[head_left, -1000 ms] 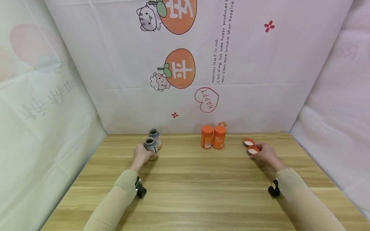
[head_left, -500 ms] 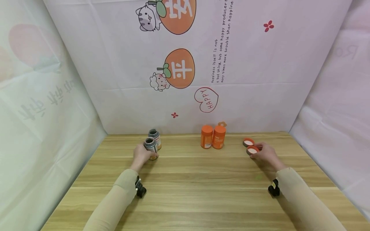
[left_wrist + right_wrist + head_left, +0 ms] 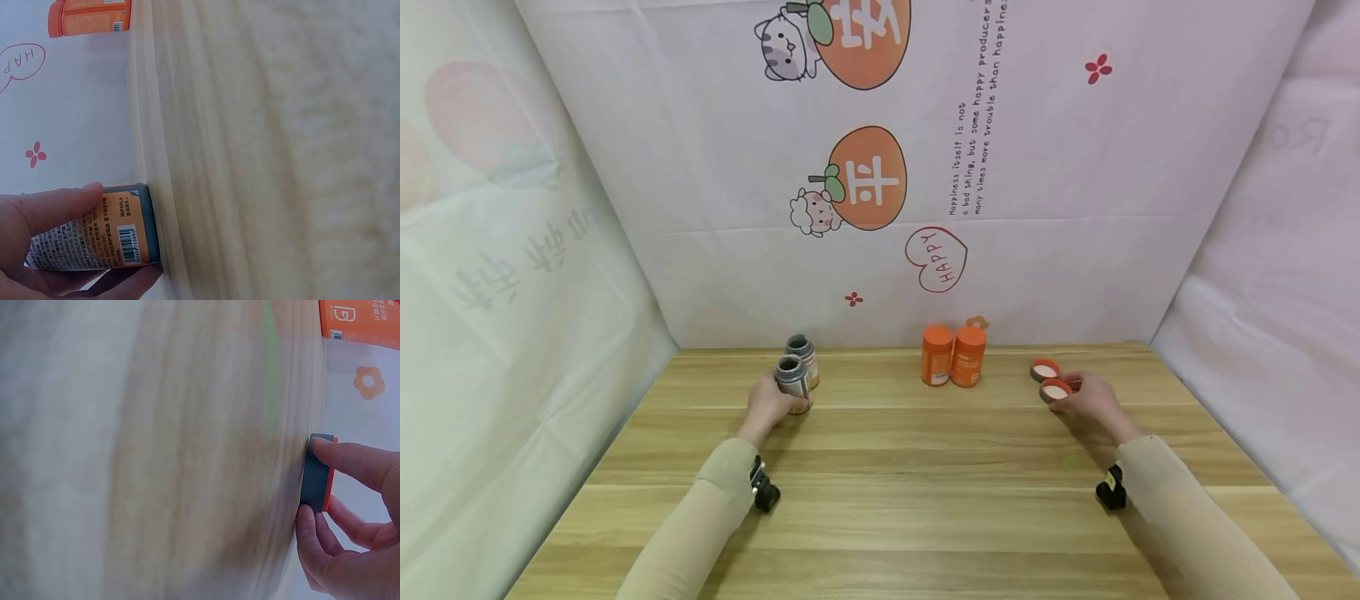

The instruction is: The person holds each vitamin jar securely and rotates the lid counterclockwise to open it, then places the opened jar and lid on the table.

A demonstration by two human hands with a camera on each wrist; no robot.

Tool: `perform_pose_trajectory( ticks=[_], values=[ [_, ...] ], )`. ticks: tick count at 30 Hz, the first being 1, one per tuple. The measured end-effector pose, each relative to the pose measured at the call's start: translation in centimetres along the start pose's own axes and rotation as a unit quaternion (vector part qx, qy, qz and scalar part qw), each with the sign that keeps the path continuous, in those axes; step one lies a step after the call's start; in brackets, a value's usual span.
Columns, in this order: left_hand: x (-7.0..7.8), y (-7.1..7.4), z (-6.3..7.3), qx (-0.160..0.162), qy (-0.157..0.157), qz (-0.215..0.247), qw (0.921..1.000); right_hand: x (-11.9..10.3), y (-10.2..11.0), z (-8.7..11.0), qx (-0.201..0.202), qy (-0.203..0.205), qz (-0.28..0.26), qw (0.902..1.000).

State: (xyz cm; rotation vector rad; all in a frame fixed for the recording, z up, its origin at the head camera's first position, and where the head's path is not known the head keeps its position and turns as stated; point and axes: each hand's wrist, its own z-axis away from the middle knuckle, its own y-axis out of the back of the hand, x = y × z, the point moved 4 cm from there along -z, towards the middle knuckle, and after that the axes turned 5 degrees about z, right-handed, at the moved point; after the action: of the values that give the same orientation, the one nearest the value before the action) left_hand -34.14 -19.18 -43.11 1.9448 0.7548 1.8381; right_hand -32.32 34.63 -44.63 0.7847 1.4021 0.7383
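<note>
My left hand (image 3: 767, 400) grips a dark grey pill bottle (image 3: 793, 379), uncapped and upright, its mouth facing up. In the left wrist view, thumb and fingers wrap the bottle (image 3: 94, 231), whose label has a barcode near the base. A second uncapped grey bottle (image 3: 806, 354) stands right behind it. Over on the right, my right hand (image 3: 1088, 397) pinches a round bottle cap (image 3: 1056, 392), grey outside with an orange rim and pale inside, hollow side up. Its grey side (image 3: 317, 472) shows between thumb and fingers in the right wrist view. Another such cap (image 3: 1045, 371) lies just behind.
Two orange capped bottles (image 3: 937, 356) stand side by side at the back middle of the wooden table (image 3: 910, 483). A printed white cloth (image 3: 737, 275) hangs behind the table's back edge, with more white cloth on both sides.
The bottle in my left hand has risen very slightly. My right hand and the cap in it stay in place.
</note>
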Motion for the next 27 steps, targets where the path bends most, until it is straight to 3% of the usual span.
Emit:
perform_pose_trajectory(
  ticks=[16, 27],
  values=[
    [0.0, 0.3, 0.9, -0.035, 0.019, 0.013, 0.9991, 0.3, 0.7, 0.9, -0.013, 0.013, 0.004, 0.9998],
    [0.0, 0.9, 2.0, -0.037, 0.019, -0.044, 0.9982, 0.7, 1.3, 1.6, -0.022, 0.017, 0.003, 0.9996]
  ],
)
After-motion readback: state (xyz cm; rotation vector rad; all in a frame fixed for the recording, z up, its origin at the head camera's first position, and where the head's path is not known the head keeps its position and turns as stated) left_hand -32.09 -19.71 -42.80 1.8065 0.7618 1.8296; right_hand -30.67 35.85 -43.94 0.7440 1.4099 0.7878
